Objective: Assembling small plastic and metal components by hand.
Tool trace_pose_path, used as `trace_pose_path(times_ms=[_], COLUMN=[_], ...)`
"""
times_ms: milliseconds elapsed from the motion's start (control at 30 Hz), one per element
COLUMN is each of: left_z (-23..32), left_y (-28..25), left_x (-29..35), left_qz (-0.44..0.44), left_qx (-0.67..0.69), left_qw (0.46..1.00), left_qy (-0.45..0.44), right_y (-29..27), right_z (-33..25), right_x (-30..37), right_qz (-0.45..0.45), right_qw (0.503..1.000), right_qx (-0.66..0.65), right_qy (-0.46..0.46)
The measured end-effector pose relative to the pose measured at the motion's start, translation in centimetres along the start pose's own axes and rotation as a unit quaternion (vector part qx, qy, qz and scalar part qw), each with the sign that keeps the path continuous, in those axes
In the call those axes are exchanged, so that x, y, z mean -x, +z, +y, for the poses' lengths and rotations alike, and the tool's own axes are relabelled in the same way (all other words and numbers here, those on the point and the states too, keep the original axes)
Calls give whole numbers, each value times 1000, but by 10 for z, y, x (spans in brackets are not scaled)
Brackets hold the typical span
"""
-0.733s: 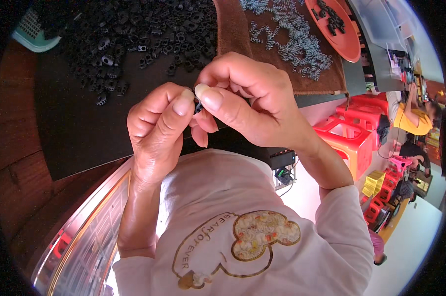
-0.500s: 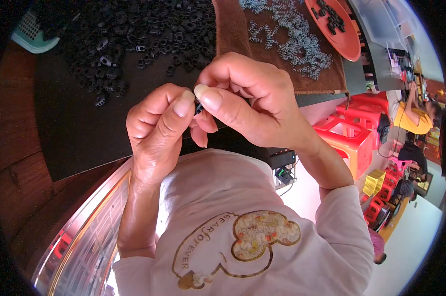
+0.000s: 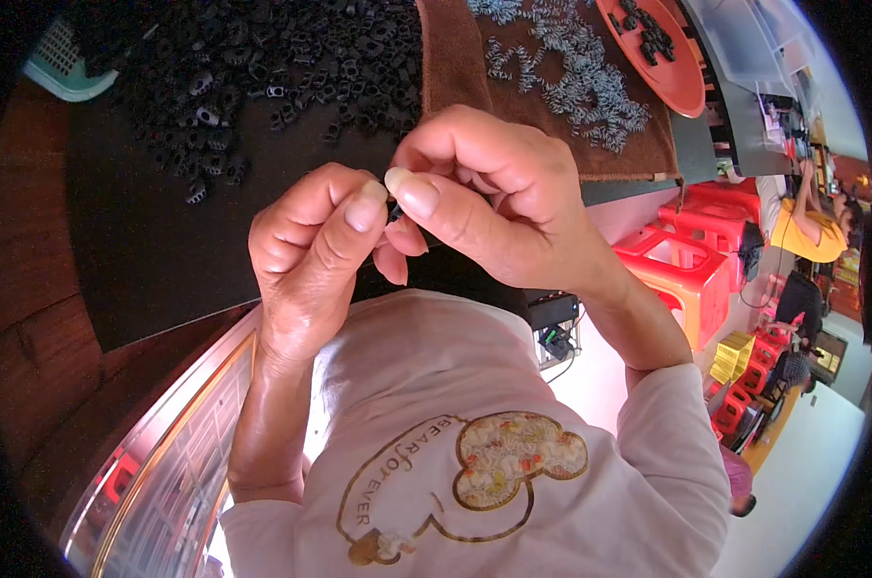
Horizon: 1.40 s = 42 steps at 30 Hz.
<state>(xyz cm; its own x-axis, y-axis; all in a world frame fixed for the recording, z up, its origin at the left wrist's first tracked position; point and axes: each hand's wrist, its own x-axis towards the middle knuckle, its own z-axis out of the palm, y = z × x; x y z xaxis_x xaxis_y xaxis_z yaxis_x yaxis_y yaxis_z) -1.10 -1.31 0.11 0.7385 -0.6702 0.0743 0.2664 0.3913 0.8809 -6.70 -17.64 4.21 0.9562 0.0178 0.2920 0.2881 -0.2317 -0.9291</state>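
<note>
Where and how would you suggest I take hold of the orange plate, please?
The orange plate is probably best pinched at its bare near rim, coming from the wearer's side: the small black pieces lie toward its far part. It looks round and shallow, so pinching over the rim should do, kept level because the pieces seem loose.

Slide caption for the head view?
Left hand and right hand pinch a black part near black pieces, a plate, and springs on a towel.

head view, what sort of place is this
Most likely a small workshop: a heap of small black plastic parts lies near many small grey metal coil springs on a brown cloth, and red plastic stools stand nearby.
</note>
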Motion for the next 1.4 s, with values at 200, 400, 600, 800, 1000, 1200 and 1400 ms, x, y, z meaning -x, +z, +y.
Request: trace_pose_path(times_ms=[200, 400, 600, 800, 1000, 1200, 1400], left_z=[3, 3, 2, 2, 1, 1, 1], left_y=[0, 3, 4, 8, 12, 13, 14], left_x=[2, 2, 1, 1, 1, 1, 2], left_qz=[-1, 15, 9, 18, 35, 37, 43], left_qx=[-29, -41, -52, -67, -73, -72, -72], left_qw=[1000, 999, 999, 998, 997, 997, 996], left_qy=[-7, -14, -5, 7, 17, 12, 11], right_y=[-1, -3, -4, -5, -1, -3, -4], right_z=[2, 2, 2, 4, 7, 9, 9], right_x=[2, 4, 5, 7, 10, 11, 13], right_qz=[2, 2, -5, -3, 23, 22, 17], right_qw=[1000, 1000, 1000, 1000, 999, 1000, 1000], right_qx=[0, 10, -2, 1, -23, 0, -6], right_qy=[7, 4, 3, -5, 11, -7, 9])
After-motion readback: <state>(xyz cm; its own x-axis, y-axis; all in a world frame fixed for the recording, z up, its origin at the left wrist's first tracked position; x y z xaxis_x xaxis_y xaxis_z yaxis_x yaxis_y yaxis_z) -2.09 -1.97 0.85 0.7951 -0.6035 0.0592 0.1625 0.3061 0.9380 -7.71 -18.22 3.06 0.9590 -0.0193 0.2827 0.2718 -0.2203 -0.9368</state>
